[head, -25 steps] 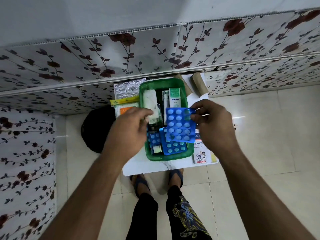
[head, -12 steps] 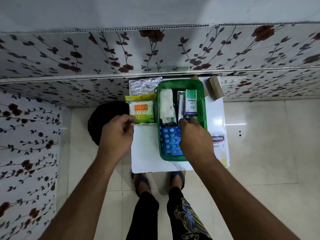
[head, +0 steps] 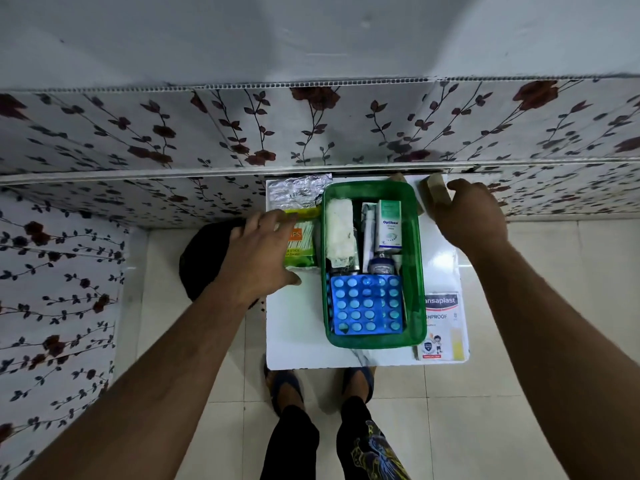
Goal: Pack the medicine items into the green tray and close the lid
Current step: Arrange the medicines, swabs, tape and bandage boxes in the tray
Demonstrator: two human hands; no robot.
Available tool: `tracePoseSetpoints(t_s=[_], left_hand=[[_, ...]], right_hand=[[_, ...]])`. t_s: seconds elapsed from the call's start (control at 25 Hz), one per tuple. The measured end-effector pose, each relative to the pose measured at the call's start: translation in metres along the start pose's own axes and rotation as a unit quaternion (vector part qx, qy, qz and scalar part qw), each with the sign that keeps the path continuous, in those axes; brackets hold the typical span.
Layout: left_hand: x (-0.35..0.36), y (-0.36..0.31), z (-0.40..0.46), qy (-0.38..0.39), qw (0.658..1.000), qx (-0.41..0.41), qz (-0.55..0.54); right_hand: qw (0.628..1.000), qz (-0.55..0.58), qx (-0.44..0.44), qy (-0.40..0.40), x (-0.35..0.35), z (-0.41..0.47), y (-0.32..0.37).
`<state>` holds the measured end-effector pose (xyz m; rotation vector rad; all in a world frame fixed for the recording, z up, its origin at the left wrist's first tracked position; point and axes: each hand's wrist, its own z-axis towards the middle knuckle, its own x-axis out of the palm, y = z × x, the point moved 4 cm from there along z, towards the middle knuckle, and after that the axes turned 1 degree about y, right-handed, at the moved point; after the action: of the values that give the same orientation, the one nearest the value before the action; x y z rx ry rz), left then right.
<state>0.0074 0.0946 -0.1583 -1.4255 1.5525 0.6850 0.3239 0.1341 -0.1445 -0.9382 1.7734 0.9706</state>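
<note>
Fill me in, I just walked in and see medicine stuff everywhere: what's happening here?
A person is packing medicines into a green tray on a small white table. The blue blister packs, gauze roll and Optibex box are already inside. The left hand rests on the cotton swab pack beside the tray; the right hand reaches to a brown roll. The plaster box and foil strip lie outside.

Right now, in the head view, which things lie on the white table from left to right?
Cotton swab pack → green tray → plaster box.
</note>
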Motion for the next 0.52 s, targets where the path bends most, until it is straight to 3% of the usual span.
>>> tracePoseSetpoints(t_s=[0.16,0.32,0.52], left_hand=[[0.01,-0.003,0.002,-0.055,0.995,0.017,0.081],[0.014,-0.004,-0.001,-0.07,0.995,0.029,0.069],[-0.012,0.006,-0.034,-0.056,0.998,-0.016,0.029]], right_hand=[[0.999,0.008,0.029,0.037,0.013,0.014,-0.006],[0.998,0.024,0.044,0.049,0.016,0.014,-0.003],[0.996,0.07,0.053,0.013,-0.001,-0.002,-0.009]])
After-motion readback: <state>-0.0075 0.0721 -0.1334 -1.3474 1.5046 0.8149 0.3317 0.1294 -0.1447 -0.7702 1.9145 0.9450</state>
